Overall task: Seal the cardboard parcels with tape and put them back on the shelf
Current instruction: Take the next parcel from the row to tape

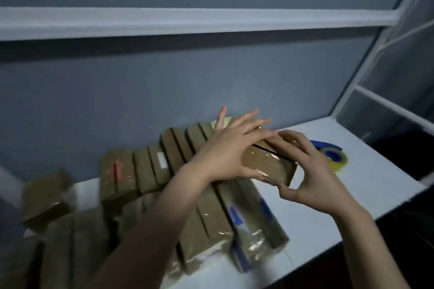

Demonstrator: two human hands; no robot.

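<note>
Parcel (265,164) held over the shelf (375,171), toward its right end, near the tape (333,155); left hand (225,148) lies straight-fingered on top, right hand (312,171) curls round its end. Risk: uneven pressing may wrinkle the seal.

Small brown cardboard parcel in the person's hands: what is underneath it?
Beneath the small brown taped cardboard parcel lie rows of similar brown parcels on the white shelf. The left hand, right hand and the parcel itself cover those directly below.
</note>
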